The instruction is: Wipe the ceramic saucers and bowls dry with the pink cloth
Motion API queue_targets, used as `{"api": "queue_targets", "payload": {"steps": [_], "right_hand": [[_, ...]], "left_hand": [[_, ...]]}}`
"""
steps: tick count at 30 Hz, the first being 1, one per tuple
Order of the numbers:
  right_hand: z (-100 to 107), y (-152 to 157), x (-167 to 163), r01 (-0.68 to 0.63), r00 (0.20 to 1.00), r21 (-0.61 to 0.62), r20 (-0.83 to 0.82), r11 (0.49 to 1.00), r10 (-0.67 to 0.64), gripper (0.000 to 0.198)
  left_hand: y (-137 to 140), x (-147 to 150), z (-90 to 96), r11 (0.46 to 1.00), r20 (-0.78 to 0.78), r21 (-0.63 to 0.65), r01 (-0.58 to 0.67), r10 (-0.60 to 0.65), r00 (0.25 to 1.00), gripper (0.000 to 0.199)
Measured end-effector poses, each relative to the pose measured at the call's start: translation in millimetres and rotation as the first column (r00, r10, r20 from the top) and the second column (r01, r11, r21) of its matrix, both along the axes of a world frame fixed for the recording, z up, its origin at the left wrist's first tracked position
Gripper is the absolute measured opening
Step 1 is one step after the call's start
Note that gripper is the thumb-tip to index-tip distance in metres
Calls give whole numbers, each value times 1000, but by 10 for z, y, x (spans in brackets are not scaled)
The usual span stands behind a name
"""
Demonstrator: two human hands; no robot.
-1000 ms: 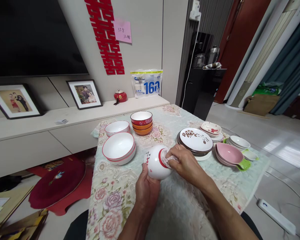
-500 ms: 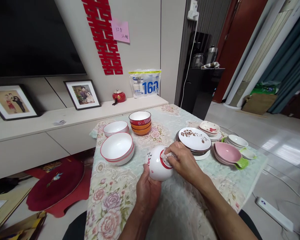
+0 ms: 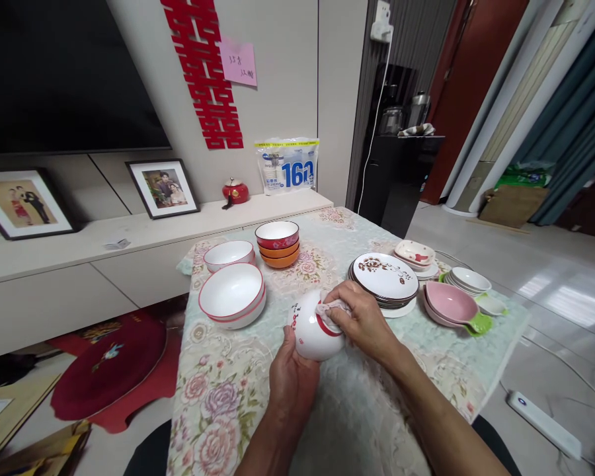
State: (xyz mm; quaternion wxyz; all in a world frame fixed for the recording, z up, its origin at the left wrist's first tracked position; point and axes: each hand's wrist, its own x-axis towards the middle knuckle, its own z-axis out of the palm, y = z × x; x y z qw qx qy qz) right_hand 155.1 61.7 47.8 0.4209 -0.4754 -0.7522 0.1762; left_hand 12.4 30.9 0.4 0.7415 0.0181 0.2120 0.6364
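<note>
A white bowl (image 3: 308,336) with red lettering and a red foot ring is tipped on its side above the table, its base facing right. My left hand (image 3: 292,377) grips it from below, thumb on the near left side. Pinched in my right hand (image 3: 359,317) is a crumpled whitish tissue (image 3: 331,312), pressed against the foot ring. To the left stand two red-rimmed white bowls (image 3: 233,294), one inside the other, with more white bowls (image 3: 228,254) behind. The inside of the held bowl is hidden.
A stack of orange and red bowls (image 3: 279,251) stands at the back of the flowered tablecloth (image 3: 223,410). Brown-patterned plates (image 3: 385,276), pink leaf-shaped dishes (image 3: 451,303) and small white dishes (image 3: 469,280) are on the right. A low cabinet (image 3: 143,241) runs behind.
My right hand has shifted slightly with the tissue over the bowl's foot ring, and the tissue now covers more of the base. My left hand holds the bowl in nearly the same place.
</note>
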Motion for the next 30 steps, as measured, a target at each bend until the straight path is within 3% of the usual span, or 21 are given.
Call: {"api": "queue_targets", "payload": {"steps": [4, 6, 9, 12, 15, 20, 23, 27, 30], "right_hand": [[-158, 60, -61, 187, 978, 61, -105, 981, -180, 7], [-178, 12, -138, 195, 977, 135, -118, 972, -179, 9], [-150, -97, -276, 12, 1000, 304, 8, 953, -16, 16], [-122, -139, -332, -142, 984, 374, 152, 917, 91, 20], [-126, -83, -259, -47, 998, 336, 53, 941, 31, 22], [-145, 29, -122, 107, 978, 157, -194, 982, -76, 22], [-155, -17, -191, 194, 970, 180, -180, 964, -162, 24], [-165, -109, -316, 76, 994, 355, 51, 932, -101, 28], [-166, -76, -268, 21, 1000, 313, 12, 949, -26, 29]], "left_hand": [[1, -7, 28, 999, 13, 26, 28, -28, 1000, 44], [11, -10, 30, 1000, 24, -10, -2, 2, 1000, 44], [26, -22, 18, 996, 59, -91, -18, 24, 998, 42], [15, -27, 18, 994, 73, -107, 0, 8, 997, 41], [-20, -3, 34, 997, 29, -77, 1, 2, 1000, 41], [-61, 55, 18, 998, -24, 59, 25, -24, 999, 41], [-54, 57, 5, 999, -32, 54, -9, 10, 999, 41], [-30, 29, 8, 996, -35, -56, -71, 69, 997, 40], [-30, 9, 1, 998, -8, -34, -46, 46, 999, 40]]}}
